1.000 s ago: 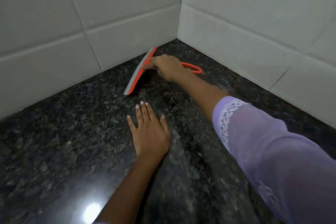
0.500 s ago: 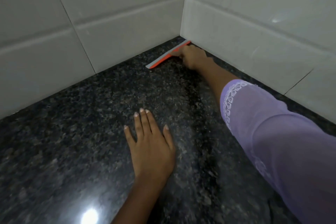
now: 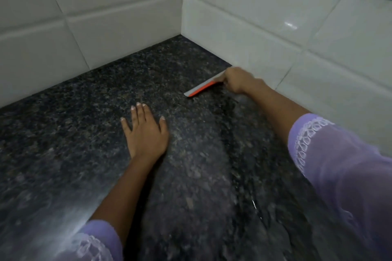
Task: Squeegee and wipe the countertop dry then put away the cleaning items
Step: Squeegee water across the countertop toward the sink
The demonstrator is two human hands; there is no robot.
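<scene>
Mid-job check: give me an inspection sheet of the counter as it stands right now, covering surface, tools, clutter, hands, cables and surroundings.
Surface: dark speckled granite countertop, glossy, with a paler streaked band running down the middle.
Job's things: orange and grey squeegee, blade on the counter beside the right-hand wall; its handle is hidden by the hand. No cloth in view.
Clutter: nothing seen.
Hands: right hand holds the squeegee in a closed grip; left hand rests flat on the counter, fingers straight.
Cables: nothing seen.
Surroundings: white tiled walls meeting at a corner behind the counter; lilac lace-trimmed sleeves on both arms.
</scene>
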